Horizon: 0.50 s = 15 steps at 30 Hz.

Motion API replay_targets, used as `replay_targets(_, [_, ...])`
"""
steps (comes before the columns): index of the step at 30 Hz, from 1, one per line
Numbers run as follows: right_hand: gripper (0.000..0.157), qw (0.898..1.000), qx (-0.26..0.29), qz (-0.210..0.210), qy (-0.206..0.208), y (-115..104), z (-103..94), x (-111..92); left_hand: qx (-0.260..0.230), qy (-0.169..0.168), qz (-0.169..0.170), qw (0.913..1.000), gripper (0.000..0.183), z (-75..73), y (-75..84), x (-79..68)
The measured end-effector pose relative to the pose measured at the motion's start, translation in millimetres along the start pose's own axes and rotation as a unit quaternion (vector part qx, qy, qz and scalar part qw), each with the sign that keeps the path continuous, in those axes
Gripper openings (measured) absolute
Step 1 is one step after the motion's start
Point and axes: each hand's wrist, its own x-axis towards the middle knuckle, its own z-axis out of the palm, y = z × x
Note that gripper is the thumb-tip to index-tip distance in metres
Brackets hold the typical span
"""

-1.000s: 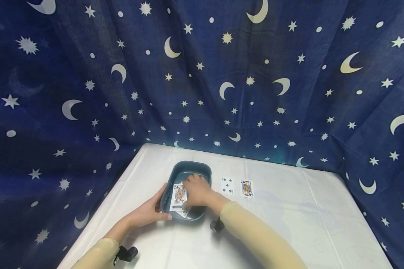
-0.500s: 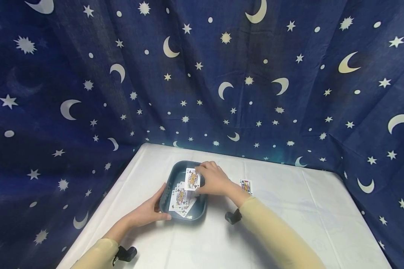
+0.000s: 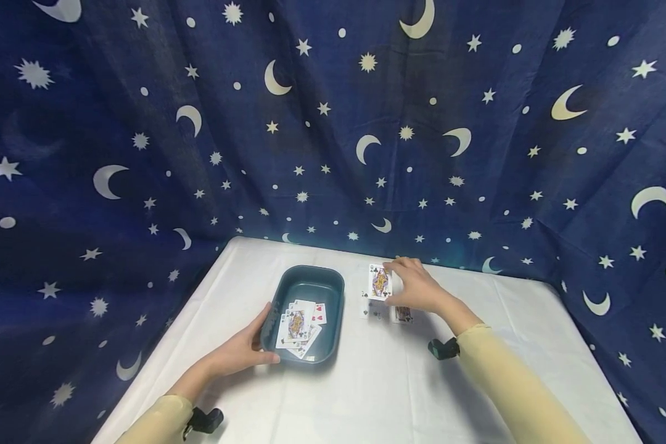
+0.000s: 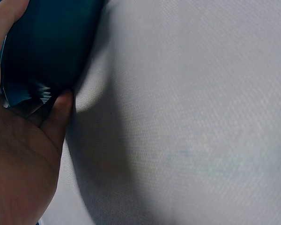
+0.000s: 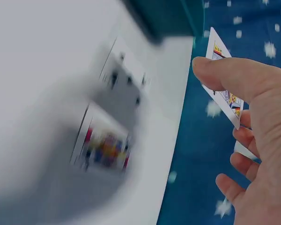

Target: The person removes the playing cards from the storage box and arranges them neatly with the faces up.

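My left hand grips the near left corner of a dark teal tray, thumb on the near side and fingers along the left side. My right hand pinches a face playing card with a black club at its corner, thumb on one edge and fingertips on the other. In the right wrist view the playing card stands tilted, clear of the white table. Below it lies a card with black spades, partly covered in the head view. A second face card lies to its right, partly behind my hand.
Inside the tray, several overlapping face-up cards lie toward the near end, one with red hearts. White cloth covers the table. A dark blue curtain with moons and stars hangs behind it and at both sides.
My right hand has lifted the face card out of the tray and carried it right, over the cards on the table. My left hand has stayed at the tray's corner.
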Motion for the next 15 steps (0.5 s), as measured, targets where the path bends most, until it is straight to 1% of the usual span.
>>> replay_targets(4, [0.089, 1.000, -0.009, 0.023, 0.000, 26.8, -3.7, -13.0, 0.003, 0.003, 0.002, 1.0000, 0.122, -0.8, 1.5, -1.6])
replay_targets(9, [0.088, 0.999, -0.018, 0.033, -0.005, 49.9, -5.0, -26.4, 0.000, 0.001, -0.001, 1.0000, 0.121, -0.1, 1.8, -1.5])
replay_targets(11, [0.089, 0.999, -0.026, 0.034, -0.014, 57.6, -5.0, -31.5, -0.004, 0.001, -0.004, 1.0000, 0.122, 0.4, 2.1, -1.2])
replay_targets(15, [0.089, 0.997, -0.043, 0.053, -0.045, 74.6, -0.9, -41.8, -0.003, 0.002, -0.013, 0.9999, 0.122, 1.6, 3.0, -0.2])
